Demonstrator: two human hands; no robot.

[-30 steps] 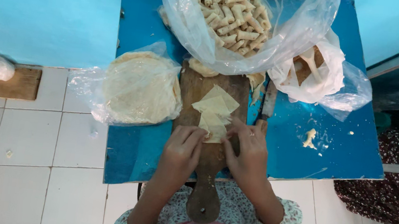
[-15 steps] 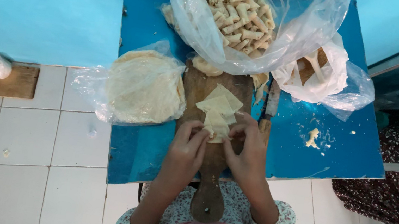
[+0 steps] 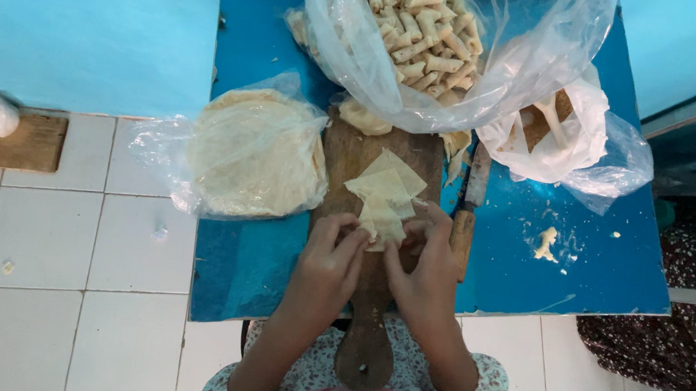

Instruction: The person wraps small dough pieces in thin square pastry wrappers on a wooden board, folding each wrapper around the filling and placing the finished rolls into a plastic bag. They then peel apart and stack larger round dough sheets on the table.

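Note:
A pale pastry sheet (image 3: 386, 194), folded into a pointed shape, lies on a brown wooden board (image 3: 356, 151) on the blue table (image 3: 596, 260). My left hand (image 3: 332, 256) and my right hand (image 3: 425, 264) pinch the sheet's near end from both sides, fingertips almost touching. What sits inside the fold is hidden by my fingers.
A big clear plastic bag of several finished rolls (image 3: 415, 22) stands behind the board. A stack of round wrappers in plastic (image 3: 255, 154) lies to the left. A knife (image 3: 469, 206) lies right of the board, near a white bag (image 3: 559, 135). White floor tiles (image 3: 34, 268) surround the table.
The view has shifted slightly. My fingers have closed in tighter on the sheet's near end, folding it over.

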